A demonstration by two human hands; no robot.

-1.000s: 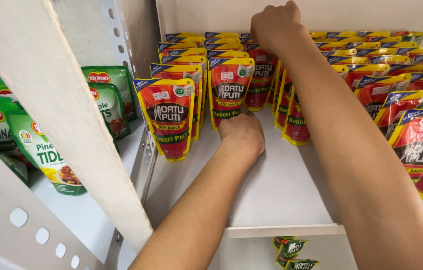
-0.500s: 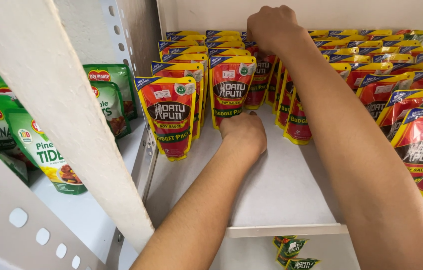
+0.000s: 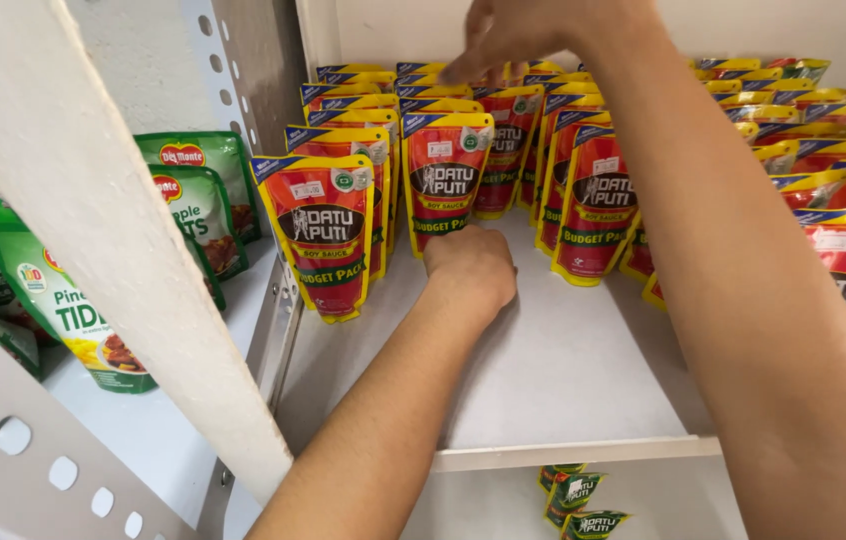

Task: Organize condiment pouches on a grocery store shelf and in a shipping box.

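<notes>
Red and yellow stand-up pouches (image 3: 443, 180) fill a white shelf (image 3: 563, 390) in upright rows, blue band along each top. Left hand (image 3: 471, 272) sits low at the shelf centre, knuckles up, curled at the foot of the front pouch in the second row; fingers hidden under the hand, so cannot tell whether they pinch the pouch base or only press against it. Right hand (image 3: 518, 35) reaches to 12 o'clock over the back rows, fingers spread apart, tips resting on the pouch tops, clamped on nothing visible. Right forearm (image 3: 733, 290) crosses the shelf from 5 o'clock, passing close by the right-hand rows (image 3: 843, 210).

Green pouches (image 3: 198, 195) stand on the neighbouring shelf at 9 o'clock, behind a perforated upright (image 3: 113, 260). More pouches (image 3: 573, 495) on the shelf below at 6 o'clock.

Risk, as judged: rows stand loosely, leaning on each other. A forearm brushing the right rows, or a push at the back, could topple a line forward domino-fashion.
</notes>
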